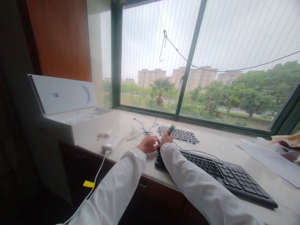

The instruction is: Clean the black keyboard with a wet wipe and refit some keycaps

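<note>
A black keyboard [211, 168] lies slantwise on the white desk, its left part partly hidden by my right sleeve. My right hand [166, 137] is closed around a small black brush [171, 128], whose dark bristly end sticks up above the fist. At the keyboard's left end, my left hand [150, 144] has thumb and forefinger bent together in a pinch, close beside my right hand. Whatever sits between those fingertips is too small to make out. Loose black keycaps [182, 135] lie in rows behind the keyboard.
An open white box [91, 123] stands at the left. Near it are a white power bank [112, 142] with a cable, a small metal object [103, 135], crumpled clear plastic [134, 133] and a coiled black cable [147, 132]. Papers [272, 161] lie right, before the window.
</note>
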`<act>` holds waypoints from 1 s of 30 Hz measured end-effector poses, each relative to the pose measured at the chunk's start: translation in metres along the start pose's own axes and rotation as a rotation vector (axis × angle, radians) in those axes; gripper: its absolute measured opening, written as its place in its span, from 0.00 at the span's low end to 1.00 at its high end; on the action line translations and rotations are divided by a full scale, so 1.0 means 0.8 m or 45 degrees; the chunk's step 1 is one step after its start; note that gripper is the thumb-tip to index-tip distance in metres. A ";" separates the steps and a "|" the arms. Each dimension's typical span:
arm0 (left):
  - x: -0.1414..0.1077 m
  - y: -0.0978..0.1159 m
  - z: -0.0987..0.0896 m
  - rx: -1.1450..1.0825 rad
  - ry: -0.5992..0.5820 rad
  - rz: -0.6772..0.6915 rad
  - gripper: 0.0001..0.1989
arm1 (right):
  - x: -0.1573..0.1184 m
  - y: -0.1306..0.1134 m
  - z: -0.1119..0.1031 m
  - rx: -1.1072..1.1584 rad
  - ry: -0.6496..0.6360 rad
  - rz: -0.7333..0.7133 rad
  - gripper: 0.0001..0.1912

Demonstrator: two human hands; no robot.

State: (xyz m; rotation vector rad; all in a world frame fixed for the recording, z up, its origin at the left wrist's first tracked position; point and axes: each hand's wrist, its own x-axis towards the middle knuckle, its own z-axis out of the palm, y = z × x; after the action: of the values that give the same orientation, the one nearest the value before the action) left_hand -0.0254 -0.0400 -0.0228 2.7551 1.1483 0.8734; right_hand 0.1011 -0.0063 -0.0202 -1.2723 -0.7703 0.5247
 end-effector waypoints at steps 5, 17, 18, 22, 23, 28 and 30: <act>0.000 -0.004 0.001 -0.029 0.021 0.016 0.07 | -0.008 -0.007 0.002 -0.162 0.082 0.002 0.17; 0.001 -0.010 0.003 -0.142 -0.024 0.071 0.09 | -0.029 -0.012 0.001 -0.188 0.074 -0.164 0.19; 0.001 -0.009 0.003 -0.143 -0.024 0.071 0.10 | -0.029 -0.012 0.001 -0.191 0.083 -0.172 0.19; 0.002 -0.011 0.005 -0.116 -0.019 0.061 0.09 | -0.030 -0.011 0.002 -0.201 0.098 -0.214 0.19; 0.003 -0.012 0.006 -0.097 -0.015 0.052 0.09 | -0.030 -0.010 0.002 -0.205 0.098 -0.226 0.19; 0.005 -0.016 0.013 0.024 -0.001 0.007 0.09 | -0.032 -0.009 0.003 -0.224 0.100 -0.277 0.20; 0.005 -0.016 0.013 0.070 -0.005 -0.005 0.10 | -0.033 -0.009 0.003 -0.227 0.094 -0.294 0.20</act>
State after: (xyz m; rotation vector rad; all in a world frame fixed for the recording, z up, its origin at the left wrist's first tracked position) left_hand -0.0262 -0.0264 -0.0328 2.7954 1.1950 0.8483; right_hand 0.0819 -0.0255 -0.0183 -1.3374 -0.9034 0.2247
